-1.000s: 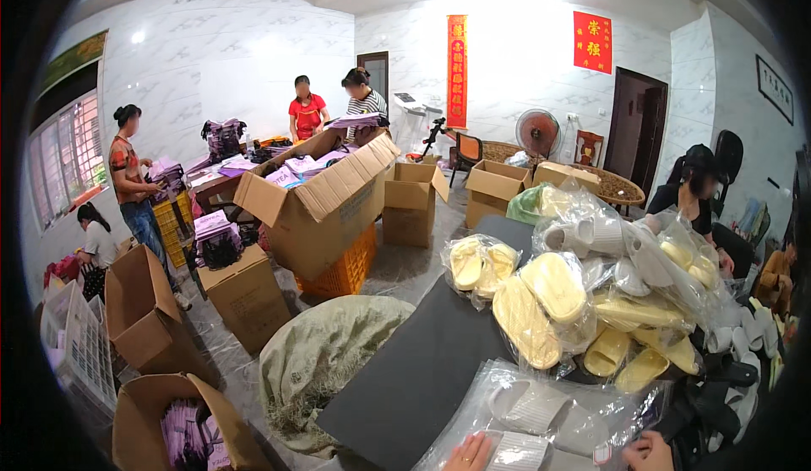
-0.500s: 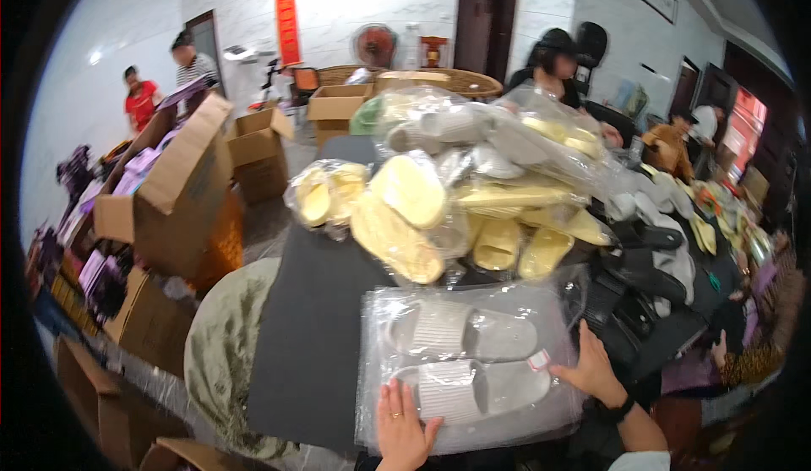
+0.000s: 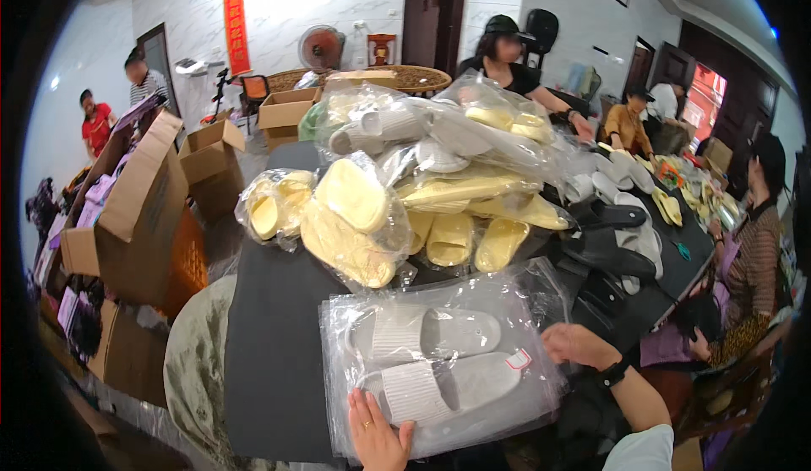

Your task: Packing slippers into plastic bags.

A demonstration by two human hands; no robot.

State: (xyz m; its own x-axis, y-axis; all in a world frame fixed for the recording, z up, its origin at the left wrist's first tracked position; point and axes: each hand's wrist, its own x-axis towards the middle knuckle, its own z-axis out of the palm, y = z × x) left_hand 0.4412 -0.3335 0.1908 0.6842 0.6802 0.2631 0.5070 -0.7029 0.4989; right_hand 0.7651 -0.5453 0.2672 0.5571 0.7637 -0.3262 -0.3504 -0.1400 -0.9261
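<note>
Two light grey slippers with ribbed straps (image 3: 414, 393) lie side by side within a flat, clear plastic bag (image 3: 517, 323), on the black tabletop (image 3: 274, 340). The left hand (image 3: 380, 439) rests flat on the lower left part of the bag; its fingers are straight and near to each other, the thumb is spread away, and nothing is gripped. Just ahead of these fingers is the toe end of the nearer slipper. One of them wears a thin gold-coloured ring (image 3: 367, 424).

The right hand (image 3: 581, 346), with a black wristband (image 3: 615, 374), is at the right edge of the bag. Its fingers are bent, but I cannot tell whether they pinch the plastic. To the left of them, a small white label with red border (image 3: 519, 359) is at the heel side of the nearer slipper.

Beyond the fingers of both hands stands a heap of bagged yellow and grey slippers (image 3: 355, 196). Ahead and to the right of the right fingers are black slippers (image 3: 610, 253).
</note>
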